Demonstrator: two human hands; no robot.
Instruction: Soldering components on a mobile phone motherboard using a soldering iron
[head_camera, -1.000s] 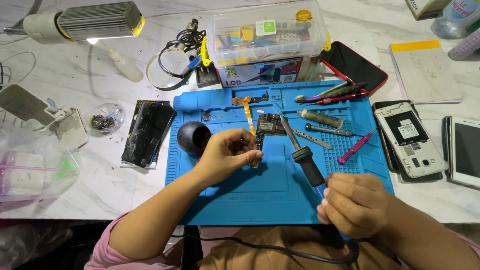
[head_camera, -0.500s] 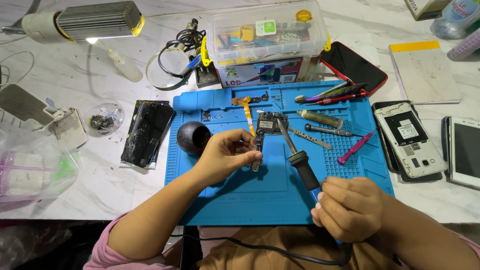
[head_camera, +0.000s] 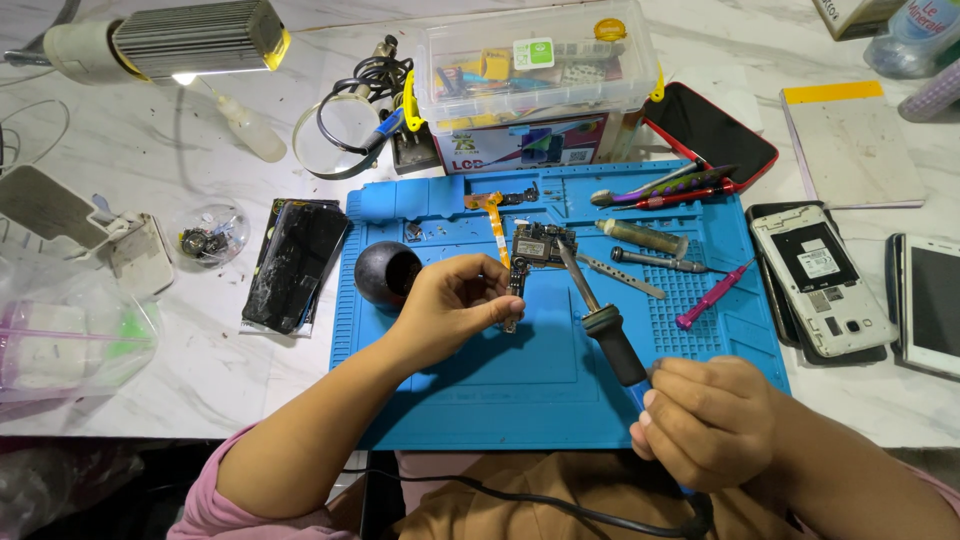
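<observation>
My left hand (head_camera: 452, 303) pinches a small dark circuit strip (head_camera: 515, 290) upright over the blue work mat (head_camera: 470, 390). My right hand (head_camera: 705, 420) grips the black handle of a soldering iron (head_camera: 610, 338). Its metal tip points up and left to a small circuit board (head_camera: 541, 243) lying on the mat, just beyond the pinched strip. An orange flex cable (head_camera: 494, 215) lies next to the board. The iron's cord runs down past my lap.
A black round ball-shaped object (head_camera: 382, 272), tweezers (head_camera: 620, 276), pink screwdriver (head_camera: 712, 295) and several other tools lie on the mat. A cracked phone (head_camera: 297, 262) sits left, opened phones (head_camera: 820, 278) right, a clear parts box (head_camera: 535, 75) behind, a lamp (head_camera: 180, 38) at top left.
My right hand and the soldering iron have shifted left and forward, bringing the tip up to the circuit board. My left hand stays in place with the strip.
</observation>
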